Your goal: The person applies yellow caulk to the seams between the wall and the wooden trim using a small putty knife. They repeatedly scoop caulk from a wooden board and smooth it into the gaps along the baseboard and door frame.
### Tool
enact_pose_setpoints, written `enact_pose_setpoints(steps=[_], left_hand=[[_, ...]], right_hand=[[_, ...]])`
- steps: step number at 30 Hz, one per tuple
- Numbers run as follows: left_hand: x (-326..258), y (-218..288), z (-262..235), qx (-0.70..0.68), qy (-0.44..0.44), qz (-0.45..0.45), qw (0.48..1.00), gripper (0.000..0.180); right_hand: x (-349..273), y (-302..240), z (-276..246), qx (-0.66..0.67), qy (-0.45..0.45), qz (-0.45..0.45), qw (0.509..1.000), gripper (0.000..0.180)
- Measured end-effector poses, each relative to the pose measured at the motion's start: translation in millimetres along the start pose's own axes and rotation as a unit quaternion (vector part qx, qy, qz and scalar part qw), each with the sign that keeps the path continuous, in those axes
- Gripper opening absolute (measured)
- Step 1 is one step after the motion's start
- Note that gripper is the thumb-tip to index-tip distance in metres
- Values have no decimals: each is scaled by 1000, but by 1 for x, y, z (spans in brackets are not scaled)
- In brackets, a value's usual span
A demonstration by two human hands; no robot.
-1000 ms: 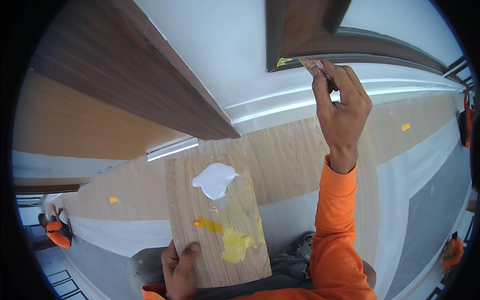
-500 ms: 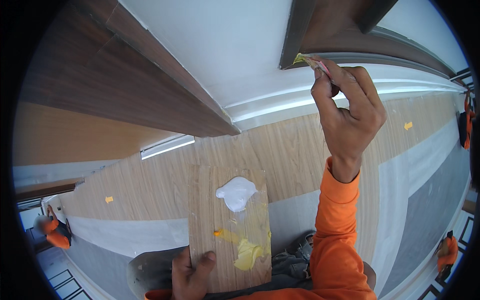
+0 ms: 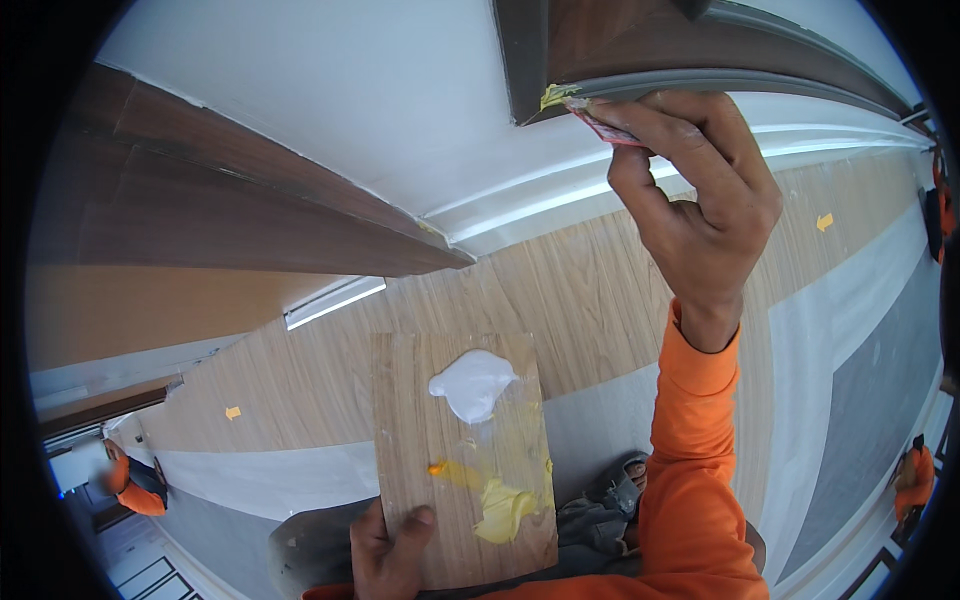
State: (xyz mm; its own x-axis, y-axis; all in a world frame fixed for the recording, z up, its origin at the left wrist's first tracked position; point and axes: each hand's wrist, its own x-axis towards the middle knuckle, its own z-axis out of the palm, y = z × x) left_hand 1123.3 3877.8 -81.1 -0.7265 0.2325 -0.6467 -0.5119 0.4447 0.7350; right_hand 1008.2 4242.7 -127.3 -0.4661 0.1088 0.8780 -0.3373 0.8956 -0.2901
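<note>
My right hand [image 3: 710, 205] is raised, pinching a thin, flat, reddish scraper card [image 3: 608, 132] between thumb and fingers. The card's far end is at the lower corner of a dark brown frame [image 3: 520, 65], where yellow paste [image 3: 556, 96] is smeared. My left hand [image 3: 388, 556] grips the near left edge of a wood-grain board [image 3: 415, 410], thumb on top and the other fingers mostly hidden beneath. On the board lie a white blob of paste [image 3: 474, 384], a pale yellow blob [image 3: 504, 512] and a small orange-yellow streak [image 3: 445, 469].
A white wall [image 3: 330, 90] with stepped white skirting [image 3: 530, 195] runs below the frame. Dark brown panelling [image 3: 240, 200] projects at left. Wood-look flooring [image 3: 570, 300] bears yellow arrow markers [image 3: 824, 221]. People in orange work at far left [image 3: 135, 485] and far right [image 3: 914, 480].
The view has shifted, so the frame corner appears further left. My right hand has tilted the card, showing more of its reddish face at the corner. The left hand still holds the board.
</note>
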Motion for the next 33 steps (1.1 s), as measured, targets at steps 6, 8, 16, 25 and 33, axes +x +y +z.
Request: enact_pose_setpoints(steps=[6,8,16,25,33], left_hand=[[2,11,1,-22,-7,3,1000,35],[2,18,4,-9,-6,26,1000,35],[6,17,6,-41,-16,26,999,30],[3,13,6,-23,-5,-4,1000,21],[2,8,5,-21,3,18,1000,24]], right_hand=[[-6,-11,7,-14,33,12,999,37],[-8,-16,17,-5,48,18,999,37],[0,-17,28,30,86,11,996,29],[2,-27,7,61,19,90,994,27],[-5,-13,8,35,36,30,998,32]])
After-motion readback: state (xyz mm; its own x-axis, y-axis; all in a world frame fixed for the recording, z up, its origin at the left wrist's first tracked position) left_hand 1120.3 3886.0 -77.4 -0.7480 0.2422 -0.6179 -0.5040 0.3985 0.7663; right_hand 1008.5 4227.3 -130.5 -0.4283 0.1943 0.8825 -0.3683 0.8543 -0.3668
